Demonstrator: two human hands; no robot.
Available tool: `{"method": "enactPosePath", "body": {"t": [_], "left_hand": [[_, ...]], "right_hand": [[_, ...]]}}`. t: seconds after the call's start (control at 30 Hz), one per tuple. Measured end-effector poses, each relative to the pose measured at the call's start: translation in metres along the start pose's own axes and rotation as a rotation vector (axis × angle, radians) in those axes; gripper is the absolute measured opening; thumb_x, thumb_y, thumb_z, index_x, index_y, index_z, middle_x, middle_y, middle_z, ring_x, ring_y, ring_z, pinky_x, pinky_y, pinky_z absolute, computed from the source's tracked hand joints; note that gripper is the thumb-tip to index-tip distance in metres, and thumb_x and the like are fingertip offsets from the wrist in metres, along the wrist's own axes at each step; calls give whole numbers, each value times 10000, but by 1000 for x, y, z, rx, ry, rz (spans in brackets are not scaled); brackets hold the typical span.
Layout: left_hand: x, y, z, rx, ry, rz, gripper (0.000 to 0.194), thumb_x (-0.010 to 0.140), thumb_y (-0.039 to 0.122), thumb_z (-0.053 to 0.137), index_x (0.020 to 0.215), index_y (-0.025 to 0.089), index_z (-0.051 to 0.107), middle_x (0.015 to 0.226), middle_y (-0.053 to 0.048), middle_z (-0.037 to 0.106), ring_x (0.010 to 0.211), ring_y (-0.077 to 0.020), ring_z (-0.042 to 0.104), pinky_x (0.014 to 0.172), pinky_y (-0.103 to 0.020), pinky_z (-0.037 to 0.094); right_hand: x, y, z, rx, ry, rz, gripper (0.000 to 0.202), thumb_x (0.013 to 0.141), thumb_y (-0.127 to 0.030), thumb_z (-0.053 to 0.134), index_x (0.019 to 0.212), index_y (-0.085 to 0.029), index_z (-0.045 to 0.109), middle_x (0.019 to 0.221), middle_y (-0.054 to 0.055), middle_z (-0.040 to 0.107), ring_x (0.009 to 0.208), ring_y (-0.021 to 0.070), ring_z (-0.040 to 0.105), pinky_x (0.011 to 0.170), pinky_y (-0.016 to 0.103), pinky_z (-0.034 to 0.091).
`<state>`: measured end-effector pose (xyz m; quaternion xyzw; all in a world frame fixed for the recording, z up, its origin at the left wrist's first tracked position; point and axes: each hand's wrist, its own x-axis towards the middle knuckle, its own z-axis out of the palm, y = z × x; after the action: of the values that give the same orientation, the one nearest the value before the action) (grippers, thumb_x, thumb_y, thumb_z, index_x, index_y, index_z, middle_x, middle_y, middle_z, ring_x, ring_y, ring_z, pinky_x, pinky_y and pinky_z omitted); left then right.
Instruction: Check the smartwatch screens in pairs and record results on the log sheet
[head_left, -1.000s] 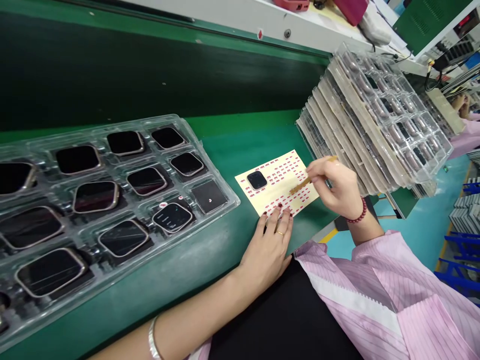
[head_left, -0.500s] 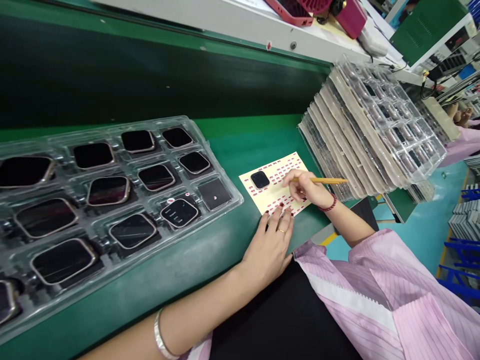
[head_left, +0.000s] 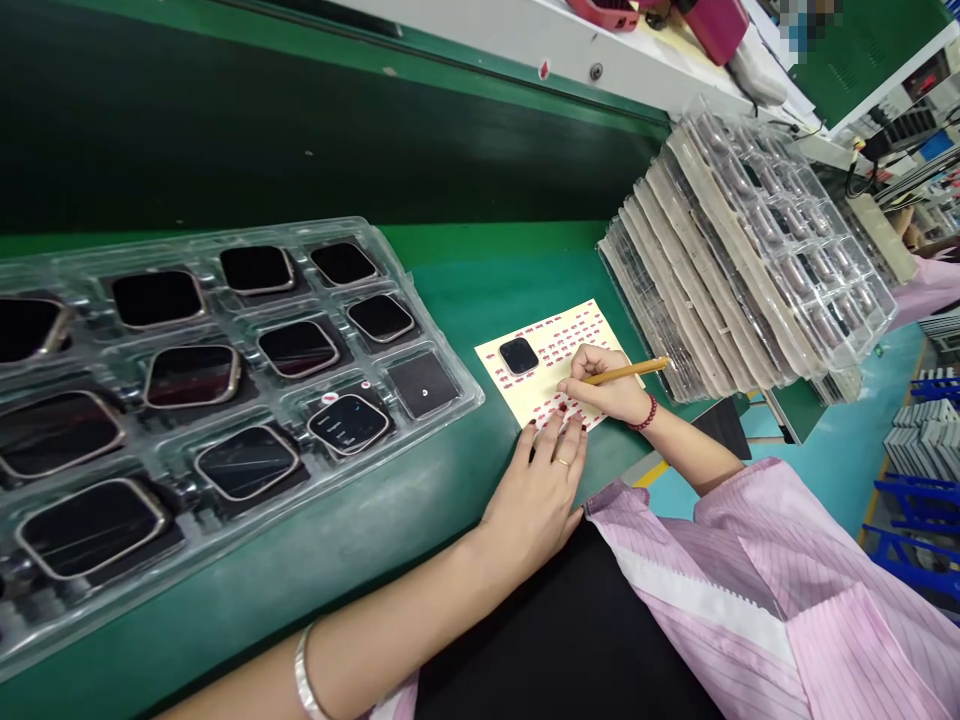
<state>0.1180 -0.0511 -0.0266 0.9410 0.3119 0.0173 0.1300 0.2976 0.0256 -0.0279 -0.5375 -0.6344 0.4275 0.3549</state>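
Observation:
A cream sheet with rows of small red arrow stickers lies on the green bench. On its upper left part rests a dark square watch screen. My left hand lies flat, fingers stretched out, with the fingertips on the sheet's near edge. Above the sheet's right half, my right hand is closed around a slim yellow pen-like stick, whose back end points right. Whatever may be at its fingertips is too small to make out. Left of the sheet stands a clear plastic tray of watch screens.
One lit watch screen in the tray has red-marked stickers near it, beside a pocket holding only a dark pad. A tall tilted stack of clear trays rises at the right. A ledge runs along the back.
My right hand has shifted slightly left and down over the sheet, and the yellow stick has tilted. My left hand stays on the sheet. The view has turned a little.

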Motion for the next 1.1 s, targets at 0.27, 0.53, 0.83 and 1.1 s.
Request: {"method": "enactPosePath", "body": {"t": [0.27, 0.53, 0.83, 1.1], "left_hand": [[0, 0, 0, 10, -20, 2, 814, 844, 522, 643, 1487, 69, 434, 1565, -201, 380, 1439, -402, 331, 1147, -553, 308], [1, 0, -1, 10, -19, 7, 817, 857, 515, 632, 1495, 54, 414, 1561, -208, 382, 1438, -406, 332, 1144, -562, 311], [1, -1, 0, -5, -22, 5, 830, 842, 514, 651, 1491, 50, 421, 1562, -210, 379, 1431, -412, 339, 1147, -568, 303], [1, -1, -1, -12, -18, 7, 813, 841, 501, 659, 1482, 53, 437, 1553, -206, 398, 1417, -406, 364, 1138, -564, 319]], "right_hand": [[2, -2, -2, 60, -35, 33, 329, 720, -388, 750, 689, -192, 488, 613, -29, 516, 527, 100, 448, 494, 229, 338], [0, 3, -1, -138, 103, -83, 379, 785, -370, 654, 570, -207, 388, 530, -40, 422, 516, 101, 358, 508, 251, 294], [1, -4, -1, -45, 16, -34, 293, 751, -338, 698, 664, -204, 453, 579, -52, 435, 499, 87, 341, 470, 233, 264], [1, 1, 1, -208, 78, -114, 321, 783, -298, 596, 579, -212, 364, 527, -48, 398, 501, 95, 336, 503, 248, 283]]}}
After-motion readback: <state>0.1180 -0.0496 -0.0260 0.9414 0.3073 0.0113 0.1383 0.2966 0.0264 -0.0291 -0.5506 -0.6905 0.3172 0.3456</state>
